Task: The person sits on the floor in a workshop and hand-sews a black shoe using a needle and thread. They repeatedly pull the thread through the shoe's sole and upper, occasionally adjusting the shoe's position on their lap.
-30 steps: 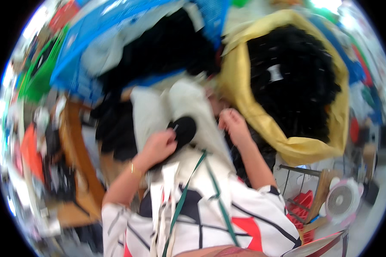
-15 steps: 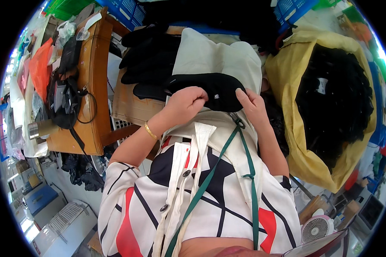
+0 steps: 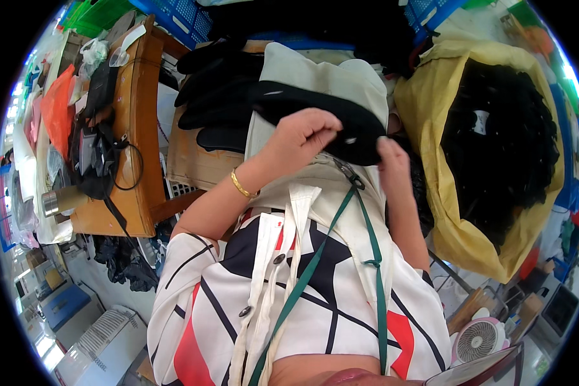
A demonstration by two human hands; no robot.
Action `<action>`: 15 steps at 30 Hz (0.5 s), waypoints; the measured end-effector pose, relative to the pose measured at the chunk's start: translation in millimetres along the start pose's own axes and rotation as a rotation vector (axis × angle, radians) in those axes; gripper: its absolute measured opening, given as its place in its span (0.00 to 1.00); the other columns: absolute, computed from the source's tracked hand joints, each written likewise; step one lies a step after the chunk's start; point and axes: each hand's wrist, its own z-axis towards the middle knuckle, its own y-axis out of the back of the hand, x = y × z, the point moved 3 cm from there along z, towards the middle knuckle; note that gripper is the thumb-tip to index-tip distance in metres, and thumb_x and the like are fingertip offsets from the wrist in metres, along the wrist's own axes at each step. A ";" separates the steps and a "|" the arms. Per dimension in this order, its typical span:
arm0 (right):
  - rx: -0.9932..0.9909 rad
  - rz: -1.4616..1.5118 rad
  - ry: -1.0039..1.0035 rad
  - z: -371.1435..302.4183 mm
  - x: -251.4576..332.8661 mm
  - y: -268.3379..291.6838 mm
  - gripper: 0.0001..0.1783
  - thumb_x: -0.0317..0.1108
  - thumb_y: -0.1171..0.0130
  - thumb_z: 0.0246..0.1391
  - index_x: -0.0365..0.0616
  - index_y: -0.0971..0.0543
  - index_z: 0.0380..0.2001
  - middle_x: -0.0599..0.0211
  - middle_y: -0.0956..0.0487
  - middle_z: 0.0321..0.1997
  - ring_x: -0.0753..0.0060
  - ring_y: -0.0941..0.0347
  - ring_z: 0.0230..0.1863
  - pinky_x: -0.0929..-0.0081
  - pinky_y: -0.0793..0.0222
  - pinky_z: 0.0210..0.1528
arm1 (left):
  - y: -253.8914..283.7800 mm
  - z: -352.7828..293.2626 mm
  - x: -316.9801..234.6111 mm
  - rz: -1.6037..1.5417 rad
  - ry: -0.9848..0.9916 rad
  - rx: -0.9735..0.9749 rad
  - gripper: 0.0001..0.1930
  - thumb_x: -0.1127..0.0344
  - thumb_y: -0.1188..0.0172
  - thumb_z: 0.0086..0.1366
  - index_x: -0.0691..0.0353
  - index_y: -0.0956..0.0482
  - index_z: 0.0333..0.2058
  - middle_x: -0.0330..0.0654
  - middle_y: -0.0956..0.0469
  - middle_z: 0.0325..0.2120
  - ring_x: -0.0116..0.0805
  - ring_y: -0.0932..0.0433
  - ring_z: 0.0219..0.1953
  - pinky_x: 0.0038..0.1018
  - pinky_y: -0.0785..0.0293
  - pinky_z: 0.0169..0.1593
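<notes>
A long, rounded black cloth piece lies tilted across my lap over pale cloth, its right end lower than its left. I cannot tell exactly what kind of article it is; a small white mark shows on it. My left hand is closed in a pinch over its middle, next to that mark. At the piece's right end, my right hand has its fingers bent together on the edge, slightly blurred. Several similar black pieces lie stacked to the left on a cardboard box.
On the right stands a yellow sack full of black pieces. A wooden table with bags and a cup is at left. Blue crates stand at the back. A green strap with a dark metal clip hangs in front of me.
My left hand has moved up and to the right along the black cloth piece. The piece has tilted, its right end lower. My right hand has shifted slightly right, its fingers drawn in.
</notes>
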 end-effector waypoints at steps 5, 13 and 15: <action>-0.558 0.787 0.289 -17.5 42.3 106.7 0.20 0.39 0.42 0.60 0.38 0.26 0.52 0.58 0.21 0.51 0.62 0.23 0.49 0.68 0.24 0.51 | 32.3 21.1 12.5 0.045 0.122 -0.128 0.07 0.77 0.41 0.64 0.64 0.19 0.40 0.37 0.20 0.33 0.21 0.26 0.34 0.19 0.29 0.40; -0.361 0.930 0.183 -7.2 -3.2 154.4 0.15 0.39 0.44 0.64 0.34 0.23 0.41 0.68 0.22 0.32 0.75 0.26 0.33 0.77 0.24 0.39 | -23.9 13.0 84.5 0.683 0.183 0.332 0.06 0.65 0.41 0.59 0.60 0.21 0.31 0.41 0.21 0.32 0.46 0.23 0.38 0.40 0.26 0.39; -0.359 0.853 0.085 -2.8 -9.8 119.9 0.10 0.35 0.45 0.64 0.38 0.22 0.39 0.68 0.23 0.29 0.75 0.26 0.31 0.74 0.24 0.36 | -41.2 9.1 93.6 0.823 0.292 0.508 0.09 0.60 0.40 0.58 0.60 0.21 0.30 0.42 0.22 0.32 0.46 0.22 0.39 0.40 0.26 0.39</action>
